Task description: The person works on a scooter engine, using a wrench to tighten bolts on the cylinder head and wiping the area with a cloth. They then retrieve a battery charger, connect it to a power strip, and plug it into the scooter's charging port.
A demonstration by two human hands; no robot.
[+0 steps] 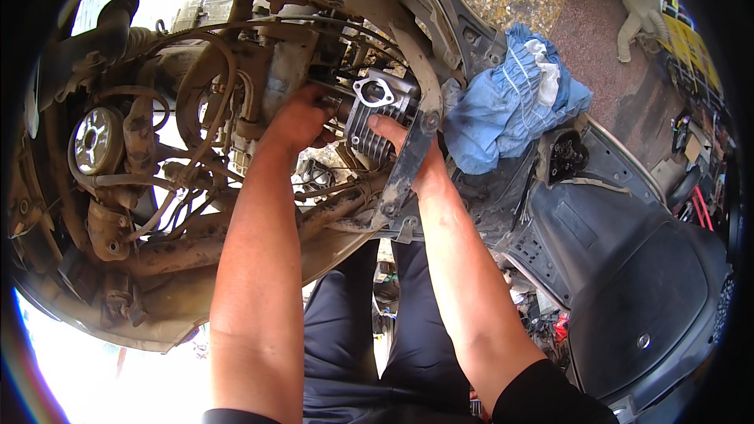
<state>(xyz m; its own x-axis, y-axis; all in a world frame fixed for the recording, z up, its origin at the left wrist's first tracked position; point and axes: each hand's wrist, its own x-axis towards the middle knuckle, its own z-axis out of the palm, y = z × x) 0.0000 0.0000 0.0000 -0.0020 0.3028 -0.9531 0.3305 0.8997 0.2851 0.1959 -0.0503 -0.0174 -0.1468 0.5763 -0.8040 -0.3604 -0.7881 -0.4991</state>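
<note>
Cylinder head point(375, 114), grey and finned, sits inside the scooter frame point(196, 255), gripped from both sides: left hand point(298, 119) curls around its left end, right hand point(404, 149) presses its fins. Blue rag point(510, 110) lies just right; black seat point(644, 298) lower right.

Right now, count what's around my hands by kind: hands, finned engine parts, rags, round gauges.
Hands: 2, left hand and right hand
Finned metal cylinder head: 1
Blue rag: 1
Round gauge: 1
Total: 5
</note>
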